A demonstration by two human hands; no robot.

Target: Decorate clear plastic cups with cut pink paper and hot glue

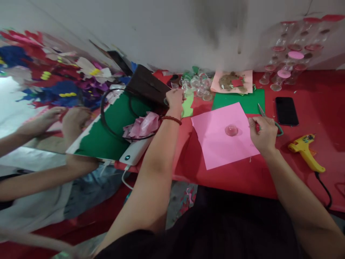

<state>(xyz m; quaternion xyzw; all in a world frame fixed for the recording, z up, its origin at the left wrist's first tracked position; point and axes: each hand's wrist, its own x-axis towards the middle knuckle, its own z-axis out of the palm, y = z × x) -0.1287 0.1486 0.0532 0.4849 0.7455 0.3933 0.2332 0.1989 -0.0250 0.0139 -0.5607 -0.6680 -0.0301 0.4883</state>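
Observation:
My left hand point(175, 99) reaches far forward, fingers closed on a small clear plastic cup at the edge of a heap of clear cups point(198, 84). A red bead bracelet circles that wrist. My right hand point(262, 133) rests at the right edge of a pink paper sheet point(223, 135), fingers curled round the green handles of scissors point(266, 117) whose blades point away from me. A clear dome-shaped cup point(231, 130) sits upside down in the middle of the pink sheet.
The table has a red cover point(309, 158). A yellow glue gun point(306, 151) and a black phone point(286, 110) lie at the right. Green paper point(239, 100), a brown bag point(147, 84) and a white power bank point(134, 153) lie about. Another person's arms point(40, 124) are at left.

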